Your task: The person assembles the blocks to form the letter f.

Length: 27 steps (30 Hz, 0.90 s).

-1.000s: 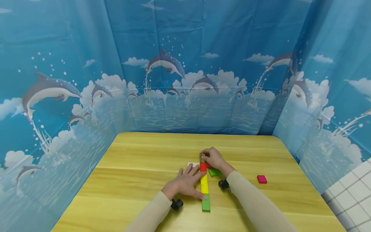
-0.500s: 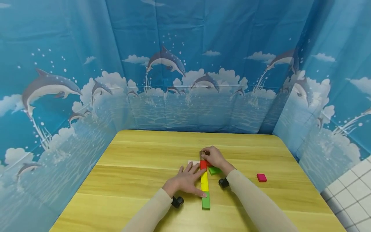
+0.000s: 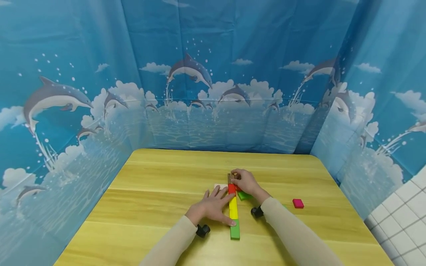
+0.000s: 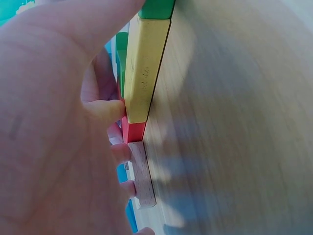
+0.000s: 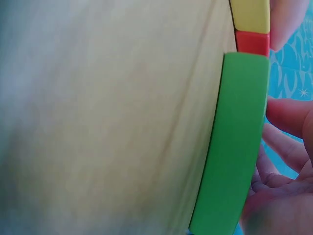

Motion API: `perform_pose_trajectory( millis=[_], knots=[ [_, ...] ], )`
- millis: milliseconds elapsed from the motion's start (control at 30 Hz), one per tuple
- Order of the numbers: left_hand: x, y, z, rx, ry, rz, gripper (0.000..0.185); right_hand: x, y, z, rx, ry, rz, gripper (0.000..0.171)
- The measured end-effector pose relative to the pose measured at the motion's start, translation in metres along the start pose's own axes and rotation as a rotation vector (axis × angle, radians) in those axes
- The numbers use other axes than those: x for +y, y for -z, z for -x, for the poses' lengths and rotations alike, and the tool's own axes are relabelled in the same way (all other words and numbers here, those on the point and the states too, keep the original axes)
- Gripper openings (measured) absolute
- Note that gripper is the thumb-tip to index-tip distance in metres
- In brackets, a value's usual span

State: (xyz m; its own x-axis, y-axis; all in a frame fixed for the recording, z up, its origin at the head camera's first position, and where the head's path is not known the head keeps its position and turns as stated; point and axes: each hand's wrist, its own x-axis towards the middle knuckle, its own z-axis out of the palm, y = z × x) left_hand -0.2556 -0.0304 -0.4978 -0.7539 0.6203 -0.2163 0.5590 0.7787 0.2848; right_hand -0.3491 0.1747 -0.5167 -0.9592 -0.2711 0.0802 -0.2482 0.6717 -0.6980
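A straight row of blocks runs away from the person: green (image 3: 235,232), yellow (image 3: 233,210), red (image 3: 232,189) and brown (image 3: 229,178) at the far end. My left hand (image 3: 209,207) lies spread along the row's left side, thumb on the green block and index finger across the yellow-red joint. Its other fingers reach a pale wooden block (image 4: 142,174), which juts out to the left. At the far end my right hand (image 3: 247,182) pinches the brown block with bent fingers and thumb; the fingers partly cover it. Beneath that hand lies another green block (image 5: 230,142).
A pink square block (image 3: 298,203) lies apart on the right of the wooden table (image 3: 159,210). A bit of green shows beside the right sleeve (image 3: 293,225). Dolphin-print curtains (image 3: 206,122) stand around the table's back and sides.
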Motion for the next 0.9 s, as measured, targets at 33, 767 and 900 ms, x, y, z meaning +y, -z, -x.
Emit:
perform_pose_trajectory(
  millis=[33,767,900],
  knots=[
    [0.000,0.000,0.001,-0.001,0.000,0.006,0.108,0.000,-0.001,0.000,0.000,-0.005,-0.002,0.039],
    [0.000,0.001,0.001,0.010,0.001,0.009,0.107,-0.001,0.034,0.032,0.030,0.056,-0.043,0.015],
    [-0.001,0.000,-0.001,0.011,0.001,0.001,0.108,0.005,0.038,0.046,-0.022,0.101,0.016,0.009]
  ],
)
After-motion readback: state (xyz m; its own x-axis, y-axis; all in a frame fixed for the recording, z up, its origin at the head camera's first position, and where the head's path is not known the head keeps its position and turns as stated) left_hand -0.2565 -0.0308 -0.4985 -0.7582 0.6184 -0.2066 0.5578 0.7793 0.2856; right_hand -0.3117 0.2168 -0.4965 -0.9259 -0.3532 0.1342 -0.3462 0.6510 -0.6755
